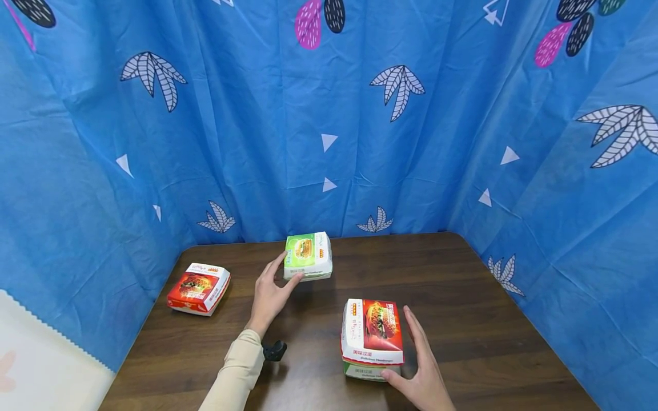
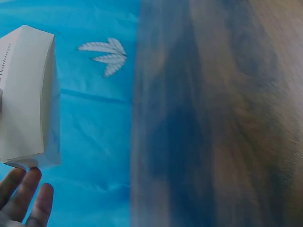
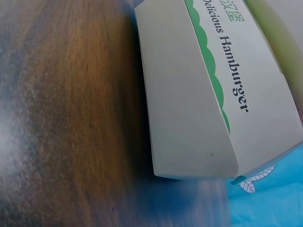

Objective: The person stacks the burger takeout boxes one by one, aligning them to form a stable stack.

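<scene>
At the far side of the table, my left hand (image 1: 271, 294) holds a green-and-white hamburger box (image 1: 307, 257) by its left side and front. In the left wrist view this box (image 2: 26, 99) shows its plain pale side above the wood, with fingertips (image 2: 42, 203) at its lower end. Nearer to me, a red-and-white hamburger box (image 1: 372, 332) lies flat on a green-and-white one (image 1: 360, 371). My right hand (image 1: 421, 374) is spread beside this stack, its thumb at the lower box's front and its straight fingers along the right side, with a gap to the red box.
Another red-and-white hamburger box (image 1: 199, 289) lies near the left edge of the dark wooden table (image 1: 488, 319). A blue patterned curtain (image 1: 329, 142) hangs around the back and sides. A black wrist camera (image 1: 275, 350) sits on my left wrist.
</scene>
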Action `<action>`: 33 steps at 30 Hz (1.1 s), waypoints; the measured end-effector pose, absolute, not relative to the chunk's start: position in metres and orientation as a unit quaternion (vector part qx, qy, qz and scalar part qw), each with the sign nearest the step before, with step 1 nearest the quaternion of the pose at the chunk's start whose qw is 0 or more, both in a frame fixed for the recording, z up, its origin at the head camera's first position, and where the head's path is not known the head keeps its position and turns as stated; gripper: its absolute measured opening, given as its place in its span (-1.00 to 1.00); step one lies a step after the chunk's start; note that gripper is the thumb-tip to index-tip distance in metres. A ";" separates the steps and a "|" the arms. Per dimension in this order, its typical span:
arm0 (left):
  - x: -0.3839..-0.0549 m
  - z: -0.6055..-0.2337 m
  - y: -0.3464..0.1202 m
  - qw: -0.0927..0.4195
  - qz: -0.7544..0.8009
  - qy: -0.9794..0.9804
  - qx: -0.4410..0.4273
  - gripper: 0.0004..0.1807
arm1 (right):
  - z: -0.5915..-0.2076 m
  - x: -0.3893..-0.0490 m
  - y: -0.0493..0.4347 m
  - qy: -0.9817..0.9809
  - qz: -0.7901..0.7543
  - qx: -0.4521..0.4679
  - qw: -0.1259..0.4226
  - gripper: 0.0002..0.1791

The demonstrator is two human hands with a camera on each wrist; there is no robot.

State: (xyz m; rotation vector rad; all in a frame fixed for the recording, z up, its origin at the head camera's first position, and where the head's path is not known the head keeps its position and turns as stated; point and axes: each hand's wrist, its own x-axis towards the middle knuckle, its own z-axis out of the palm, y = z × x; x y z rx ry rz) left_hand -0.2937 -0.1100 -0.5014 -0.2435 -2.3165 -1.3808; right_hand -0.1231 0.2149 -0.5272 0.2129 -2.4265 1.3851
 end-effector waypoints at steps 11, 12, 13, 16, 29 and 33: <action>-0.274 -0.469 -0.098 0.244 -0.501 -0.822 -0.121 -0.22 | -0.528 -0.124 0.218 -0.848 0.484 0.113 0.184 0.31; -0.271 -0.467 -0.096 0.249 -0.500 -0.820 -0.126 -0.22 | -0.528 -0.124 0.218 -0.848 0.484 0.111 0.184 0.31; -0.269 -0.465 -0.095 0.255 -0.497 -0.819 -0.131 -0.22 | -0.528 -0.124 0.217 -0.848 0.484 0.109 0.185 0.31; -0.262 -0.460 -0.091 0.270 -0.492 -0.815 -0.144 -0.22 | -0.527 -0.124 0.216 -0.846 0.489 0.105 0.184 0.31; -0.227 -0.450 -0.073 0.268 -0.498 -0.802 -0.191 -0.21 | -0.523 -0.126 0.213 -0.853 0.484 0.077 0.178 0.33; -0.218 -0.449 -0.066 0.270 -0.501 -0.795 -0.210 -0.20 | -0.522 -0.127 0.212 -0.852 0.483 0.084 0.182 0.34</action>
